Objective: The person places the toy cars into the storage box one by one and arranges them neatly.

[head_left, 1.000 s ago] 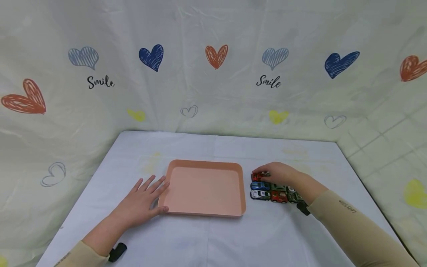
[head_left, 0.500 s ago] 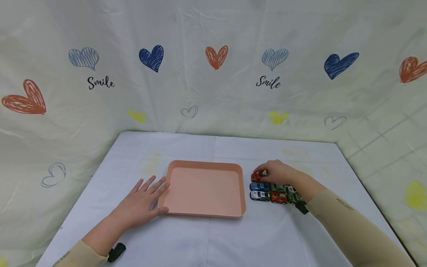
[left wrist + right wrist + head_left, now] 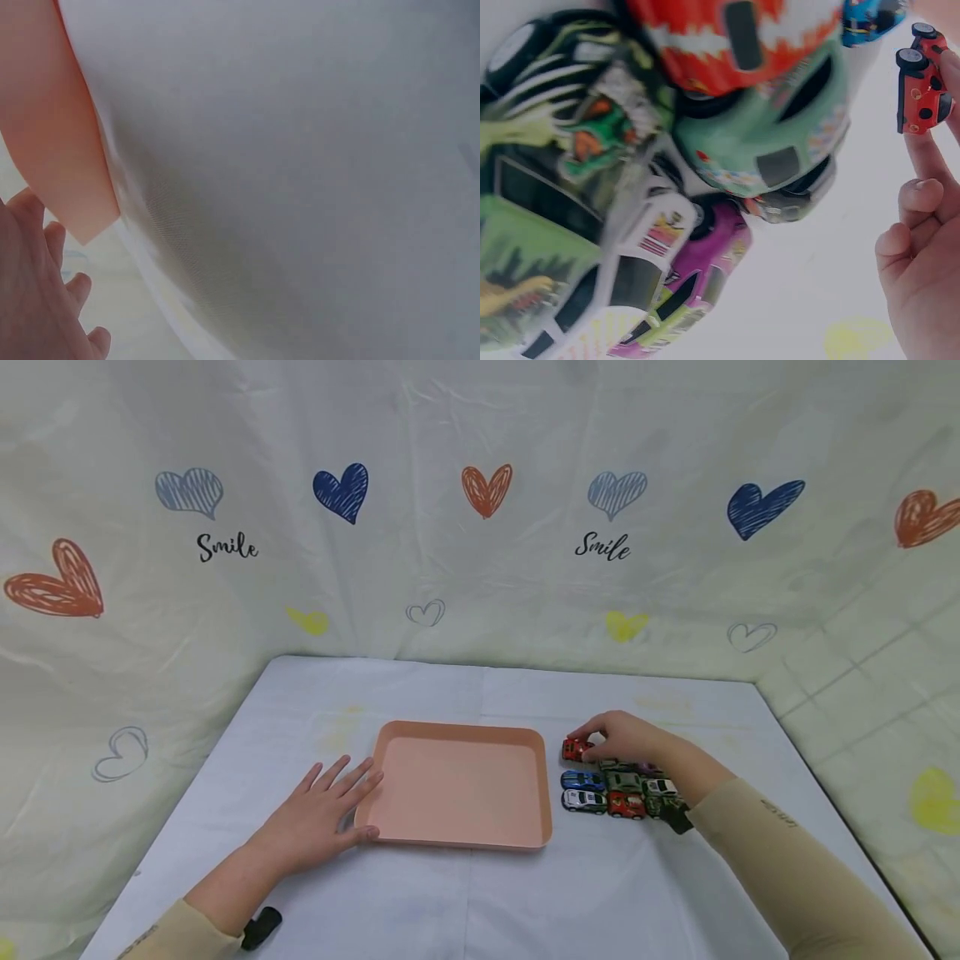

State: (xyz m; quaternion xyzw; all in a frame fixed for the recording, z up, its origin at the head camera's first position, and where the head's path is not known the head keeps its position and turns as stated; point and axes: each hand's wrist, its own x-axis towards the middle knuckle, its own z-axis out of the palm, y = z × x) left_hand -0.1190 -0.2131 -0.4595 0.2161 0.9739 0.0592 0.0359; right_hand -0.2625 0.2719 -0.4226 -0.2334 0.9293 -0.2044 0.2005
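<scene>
My right hand (image 3: 633, 741) pinches a small red toy car (image 3: 575, 749) between thumb and fingers, at the far left of a cluster of toy cars. In the right wrist view the red car (image 3: 921, 94) shows black spots, and its wheels are off to one side. Left of the cluster lies a shallow peach-coloured tray (image 3: 465, 789) with nothing in it. My left hand (image 3: 315, 818) has its fingers spread at the tray's left rim, the thumb at the near left corner. The left wrist view shows its fingertips beside the tray wall (image 3: 64, 142).
The other cars stand close together in rows: a blue car (image 3: 582, 781), a white car (image 3: 583, 801), a second red car (image 3: 626, 805), a green car (image 3: 624, 782) and several more, including a purple car (image 3: 709, 266). A white cloth (image 3: 420, 910) covers the table; a heart-printed sheet (image 3: 487, 568) hangs behind.
My right hand has lifted the red car up and away from the row, slightly toward the back, uncovering cars beneath the hand. The left hand and tray stay put.
</scene>
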